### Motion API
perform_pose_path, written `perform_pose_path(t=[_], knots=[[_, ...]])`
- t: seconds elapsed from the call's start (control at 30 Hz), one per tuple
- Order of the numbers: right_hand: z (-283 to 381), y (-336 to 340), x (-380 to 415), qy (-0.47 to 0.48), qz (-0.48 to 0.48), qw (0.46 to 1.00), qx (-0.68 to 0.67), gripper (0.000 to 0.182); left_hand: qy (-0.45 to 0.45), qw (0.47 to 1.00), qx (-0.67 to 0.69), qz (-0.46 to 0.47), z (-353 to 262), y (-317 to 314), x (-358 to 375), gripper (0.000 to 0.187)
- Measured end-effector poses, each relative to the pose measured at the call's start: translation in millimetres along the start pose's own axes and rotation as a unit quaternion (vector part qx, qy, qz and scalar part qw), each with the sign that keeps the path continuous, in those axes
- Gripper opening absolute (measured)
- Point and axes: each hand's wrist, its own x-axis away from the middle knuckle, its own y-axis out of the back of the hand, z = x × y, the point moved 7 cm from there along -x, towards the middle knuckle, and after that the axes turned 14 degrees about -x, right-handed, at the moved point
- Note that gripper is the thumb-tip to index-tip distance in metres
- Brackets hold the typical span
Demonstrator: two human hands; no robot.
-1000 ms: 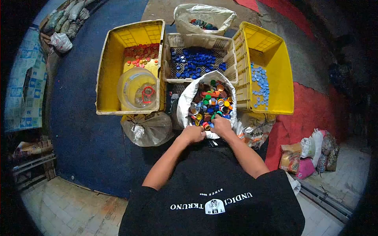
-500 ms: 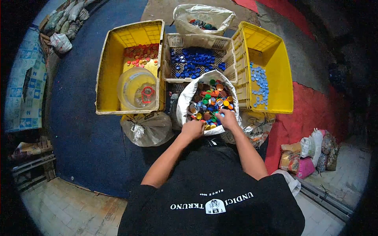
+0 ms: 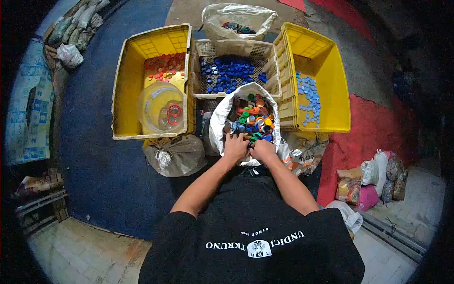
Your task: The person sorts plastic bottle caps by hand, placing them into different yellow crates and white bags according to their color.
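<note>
An open white sack [image 3: 218,124] full of mixed bottle caps [image 3: 255,118] stands right in front of me. My left hand [image 3: 235,147] lies over the caps near the sack's front edge, fingers spread and tips among them. Close beside it, my right hand [image 3: 263,150] has its fingers curled down at the caps; whatever is between them is hidden. Behind the sack, a white crate [image 3: 236,47] holds blue caps [image 3: 231,73]. Red caps [image 3: 163,66] lie in the left yellow bin [image 3: 124,94], and light-blue caps [image 3: 308,99] in the right yellow bin [image 3: 333,71].
A clear round container [image 3: 150,111] with a red ring-shaped piece [image 3: 174,113] sits in the left bin. Another open sack [image 3: 215,19] stands behind the crate. Tied grey sack [image 3: 182,156] supports the left side; filled bags [image 3: 373,177] lie at right.
My right hand has moved left and down, close to my left hand; the light-blue cap at its fingertips no longer shows. My left hand's fingers have spread forward over the caps.
</note>
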Motion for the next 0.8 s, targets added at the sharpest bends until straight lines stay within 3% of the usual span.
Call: perform_pose_path(t=[0.1, 0.17, 0.2, 0.33, 0.47, 0.53, 0.63, 0.77, 0.8], knots=[[6, 4, -5, -0.010, 0.020, 1.000, 0.022, 0.039, 0.021, 0.999, 0.009, -0.032, 2, -11, 9, 0.030], [9, 4, -6, -0.016, 0.029, 0.999, 0.034, 0.040, 0.013, 0.991, -0.033, -0.132, 0, -24, 7, 0.033], [12, 3, -6, -0.002, 0.025, 0.998, 0.054, 0.037, 0.011, 0.995, -0.005, -0.096, 2, -29, 5, 0.035], [6, -15, -24, 0.039, -0.011, 0.995, 0.088, 0.028, 0.028, 0.995, 0.015, -0.099, 8, -23, 6, 0.033], [4, -6, -15, 0.046, -0.022, 0.995, 0.081, 0.024, 0.038, 0.998, 0.033, -0.024, 12, 12, 13, 0.032], [4, -8, -13, 0.052, -0.003, 0.994, 0.092, 0.024, 0.051, 0.998, 0.028, 0.002, 13, -1, 7, 0.034], [5, -13, -19, 0.061, -0.012, 0.992, 0.109, 0.024, 0.050, 0.996, 0.037, -0.068, 11, -18, 5, 0.035], [3, -18, -19, 0.089, -0.026, 0.987, 0.128, 0.021, 0.048, 0.993, 0.058, -0.086, 9, -18, 7, 0.034], [1, -17, -17, 0.085, -0.017, 0.988, 0.124, 0.021, 0.045, 0.996, 0.052, -0.055, 8, -19, 7, 0.033]])
